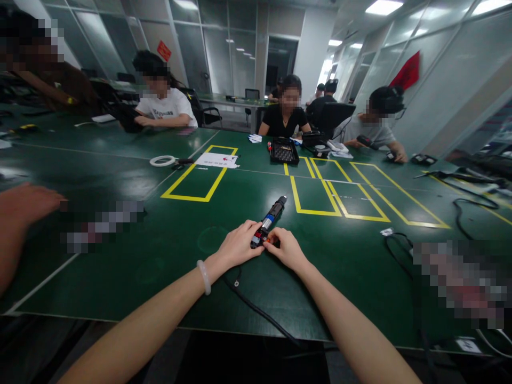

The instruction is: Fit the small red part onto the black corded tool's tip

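Green worktop (120, 277) in front, with a slim black-and-blue tool (272, 215) lying on it at a slant, narrow end pointing away and a little to the right. Holding the near end of the tool from its left side with the left hand (240, 242), fingers curled over it, a pale bracelet (204, 277) on that wrist. Pinching a small orange part (268, 241) at the tool's near end between thumb and forefinger of the right hand (288, 248); cannot tell whether loose or fixed to the tool. Nearer than the tool, a black cable (257, 308) running towards the edge of the worktop, with a small metal ring (236, 284) just beside it. Beyond the tool, a black tray (285, 160), and behind that a person in a black top (285, 125). Left of the tool and farther off, a yellow tape outline (184, 199) with white paper (216, 160) across it, plus a white coil (162, 165) nearby. Right of the tool, more yellow strips (319, 213). Well to the tool's left, another person's hand (34, 205), only partly in view.
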Available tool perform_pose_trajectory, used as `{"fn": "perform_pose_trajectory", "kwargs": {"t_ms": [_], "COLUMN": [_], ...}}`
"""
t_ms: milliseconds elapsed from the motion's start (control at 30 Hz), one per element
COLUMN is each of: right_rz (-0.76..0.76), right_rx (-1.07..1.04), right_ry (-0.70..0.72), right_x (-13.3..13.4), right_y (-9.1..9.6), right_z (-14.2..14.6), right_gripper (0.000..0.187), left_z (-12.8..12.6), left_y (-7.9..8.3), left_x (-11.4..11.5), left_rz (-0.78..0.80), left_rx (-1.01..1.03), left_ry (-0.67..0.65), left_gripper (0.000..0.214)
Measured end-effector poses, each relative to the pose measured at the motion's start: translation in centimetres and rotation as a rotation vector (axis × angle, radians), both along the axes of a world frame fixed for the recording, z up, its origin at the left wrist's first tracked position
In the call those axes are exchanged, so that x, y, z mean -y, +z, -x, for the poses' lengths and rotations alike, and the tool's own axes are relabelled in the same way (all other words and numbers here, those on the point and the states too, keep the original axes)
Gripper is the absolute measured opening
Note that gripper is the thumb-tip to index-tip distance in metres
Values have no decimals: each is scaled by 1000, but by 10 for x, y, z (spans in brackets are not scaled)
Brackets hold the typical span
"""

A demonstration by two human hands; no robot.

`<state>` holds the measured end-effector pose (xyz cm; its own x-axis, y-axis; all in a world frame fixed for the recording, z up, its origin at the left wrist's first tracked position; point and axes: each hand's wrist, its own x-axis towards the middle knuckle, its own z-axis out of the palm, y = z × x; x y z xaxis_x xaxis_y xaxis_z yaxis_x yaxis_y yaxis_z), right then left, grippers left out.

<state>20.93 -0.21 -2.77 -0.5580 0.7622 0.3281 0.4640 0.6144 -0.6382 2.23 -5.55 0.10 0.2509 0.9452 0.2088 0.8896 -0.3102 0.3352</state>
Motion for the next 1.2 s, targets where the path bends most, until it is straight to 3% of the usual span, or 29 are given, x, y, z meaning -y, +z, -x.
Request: {"fn": "perform_pose_trajectory", "kwargs": {"t_ms": [133,367,867,1033,1200], "right_rz": [41,-21,-123,-83,-40], "right_rx": [-53,-56,52,19,-24], "right_ry": [4,80,128,122,97], "right_x": [1,2,11,10,5], "right_y": [1,1,14,12,6], "right_z": [2,1,1,-1,-5], "right_gripper": [15,5,9,16,15], "left_z": [-1,-2,-13,-1,35], "left_y": [0,2,1,3,4], "left_x": [0,2,-3,-7,-19], "left_rz": [0,7,-35,-14,-17], "left_rx": [-16,-51,-232,-240,-265], "left_ry": [9,8,121,153,256], "left_gripper": [60,61,57,58,60]}}
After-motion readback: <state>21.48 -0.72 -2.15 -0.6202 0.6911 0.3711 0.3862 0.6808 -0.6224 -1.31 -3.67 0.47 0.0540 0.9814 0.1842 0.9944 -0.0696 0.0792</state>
